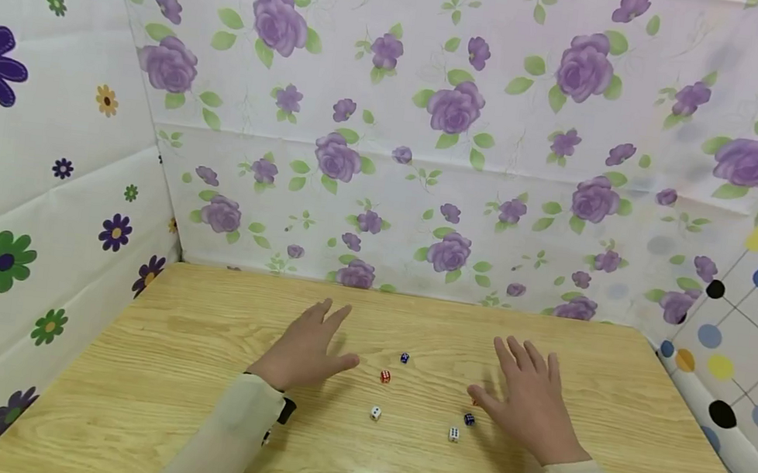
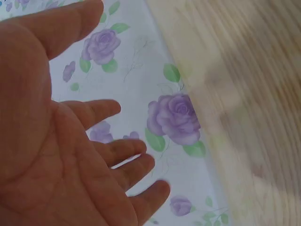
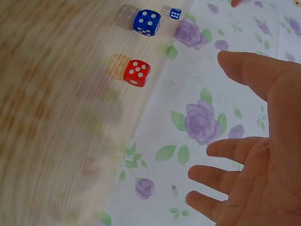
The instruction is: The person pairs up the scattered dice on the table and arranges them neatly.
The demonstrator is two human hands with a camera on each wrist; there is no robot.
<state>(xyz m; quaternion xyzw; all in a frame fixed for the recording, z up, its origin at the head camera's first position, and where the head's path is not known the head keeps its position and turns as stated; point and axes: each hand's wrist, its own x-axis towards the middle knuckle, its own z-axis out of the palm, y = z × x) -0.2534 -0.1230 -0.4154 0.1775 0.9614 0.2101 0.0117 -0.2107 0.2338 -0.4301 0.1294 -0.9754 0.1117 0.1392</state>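
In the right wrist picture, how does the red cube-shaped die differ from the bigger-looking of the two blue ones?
The red cube-shaped die shows five dots on its clearest face; the blue cube-shaped die shows four. The red die lies lower in that picture, the blue die higher. Both have white dots, rest on the pale wood-grained table and are untouched by the right hand.

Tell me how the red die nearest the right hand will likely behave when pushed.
The red die is probably light, being small beside the right hand. It looks rigid: its cube shape shows no sag. The flat faces suggest sliding on the table, though rounded corners may let it tumble under a firm push.
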